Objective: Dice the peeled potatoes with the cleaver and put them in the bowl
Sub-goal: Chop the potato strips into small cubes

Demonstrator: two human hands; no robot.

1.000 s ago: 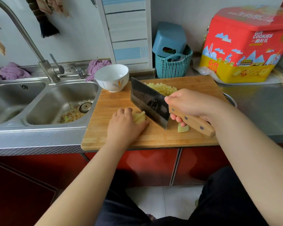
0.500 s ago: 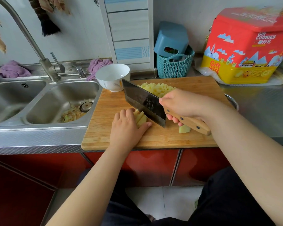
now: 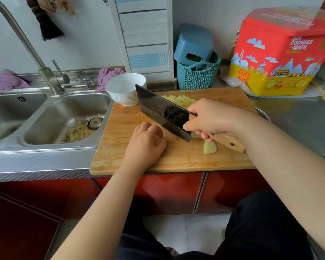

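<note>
Grip: while the right hand curls round the wooden handle of the cleaver, its blade slants toward the bowl.
Left hand: the left hand cups its curled fingers over the potato strips, just left of the blade's heel.
Potato piece: directly under the gripping fingers, on the cutting board.
Diced potato: heaped beyond the grip, behind the blade.
Bowl: white, far-left of the grip, beside the blade's tip.
</note>
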